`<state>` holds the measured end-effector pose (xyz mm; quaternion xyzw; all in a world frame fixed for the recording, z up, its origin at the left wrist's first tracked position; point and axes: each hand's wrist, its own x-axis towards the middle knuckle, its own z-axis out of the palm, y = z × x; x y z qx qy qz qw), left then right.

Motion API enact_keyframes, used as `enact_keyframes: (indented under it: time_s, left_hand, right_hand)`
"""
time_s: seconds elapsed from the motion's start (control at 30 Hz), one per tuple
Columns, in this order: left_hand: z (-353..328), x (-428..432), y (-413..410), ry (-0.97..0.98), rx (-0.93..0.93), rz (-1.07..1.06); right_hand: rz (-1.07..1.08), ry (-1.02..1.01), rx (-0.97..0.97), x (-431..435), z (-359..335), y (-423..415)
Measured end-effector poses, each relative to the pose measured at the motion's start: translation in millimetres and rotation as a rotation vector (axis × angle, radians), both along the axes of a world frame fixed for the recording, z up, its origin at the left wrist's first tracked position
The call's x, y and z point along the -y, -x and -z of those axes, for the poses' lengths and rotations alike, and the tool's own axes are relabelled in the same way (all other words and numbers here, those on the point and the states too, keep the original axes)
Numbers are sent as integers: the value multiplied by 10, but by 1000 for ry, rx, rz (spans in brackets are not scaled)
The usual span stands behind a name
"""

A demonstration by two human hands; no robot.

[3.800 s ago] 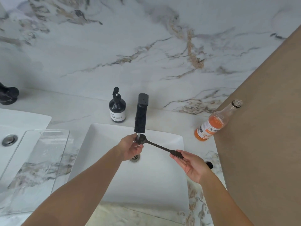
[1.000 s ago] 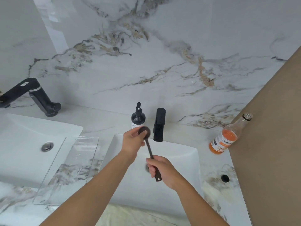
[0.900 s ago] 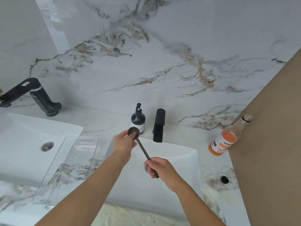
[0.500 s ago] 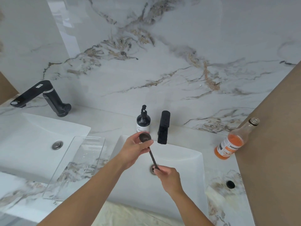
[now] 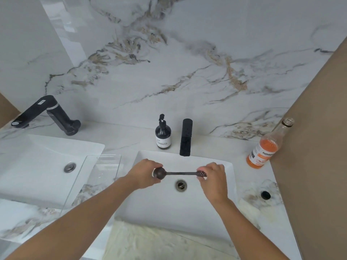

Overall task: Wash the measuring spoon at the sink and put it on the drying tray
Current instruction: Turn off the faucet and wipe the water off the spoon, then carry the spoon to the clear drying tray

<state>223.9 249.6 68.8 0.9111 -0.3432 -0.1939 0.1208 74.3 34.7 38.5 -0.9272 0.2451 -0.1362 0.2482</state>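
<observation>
Left hand (image 5: 144, 174) curled around the round bowl end of the measuring spoon (image 5: 179, 173), fingers pinching it from both sides. Right hand (image 5: 213, 177) pinches the flat perforated tip of the handle between thumb and fingertips. Both forearms bare, coming in from the bottom edge.

Spoon is dark, matte, with a thin straight shaft and a small half-ball bowl; held level, left to right, above the basin of the white sink (image 5: 231, 177), just over the round metal drain (image 5: 181, 185). Not touching the basin, as far as can be told.

Sink is rectangular, smooth, glossy white, sharp-cornered. At its back rim stands a boxy matte black faucet (image 5: 186, 136), upright slab shape; no water stream can be made out. Just left of the faucet is a dark round soap bottle (image 5: 163, 135) with pump top and white label.

Left of the sink lies the clear drying tray (image 5: 102, 162), a see-through rectangle with raised edges, resting on the marble counter (image 5: 129, 139), with a few droplets on it. Further left is a second white basin (image 5: 47, 156) with its own metal drain, and an angled black tap (image 5: 46, 114).

On the right, a glass bottle (image 5: 266, 147) of orange liquid, uncapped, ribbed neck. A small black cap (image 5: 265, 194) sits on the counter nearer the camera. Veined glossy marble wall behind; plain brown panel (image 5: 317, 147) on the right.
</observation>
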Motion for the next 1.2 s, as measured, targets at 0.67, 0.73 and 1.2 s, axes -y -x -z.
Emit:
enact_keyframes:
  time_s: [0.67,0.73,1.2]
  left_hand:
    - [218,-291,155,156,62,-75]
    - [191,-397,130,222,12,-111]
    - [-372,-1469,-540,980,-845,-626]
  right_hand:
    - [-200,329,-359,-100,-103,-41]
    - [-210,275,-365,-182,-109,-83]
    - [-268,-1115,-396,-2167,-348,-621]
